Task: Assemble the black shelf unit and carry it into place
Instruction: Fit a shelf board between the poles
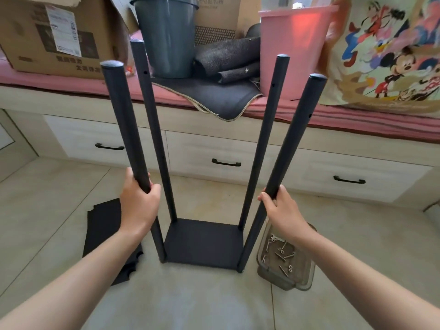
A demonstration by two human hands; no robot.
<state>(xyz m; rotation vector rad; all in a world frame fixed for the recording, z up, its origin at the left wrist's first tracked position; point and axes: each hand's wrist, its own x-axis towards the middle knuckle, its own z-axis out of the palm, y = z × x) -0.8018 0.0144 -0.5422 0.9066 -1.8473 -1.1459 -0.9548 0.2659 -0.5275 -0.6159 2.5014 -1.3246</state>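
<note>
Screws (283, 254) in clear tub (264, 263) on floor. Left hand (139, 203) and right hand (283, 210) each gripping a black pole (123, 125) of shelf unit (202, 244).

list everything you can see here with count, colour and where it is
posts: 4, black, upright at the shelf panel's corners
shelf panel: 1, black, on the floor
loose panels: black, floor, left; count unclear
screw tray: 1, clear, floor, right
cardboard box: 1, brown, bench left
bucket: 1, grey, bench
bin: 1, pink, bench
drawer handles: 3, black
left hand: grips near-left post
right hand: grips near-right post
</note>
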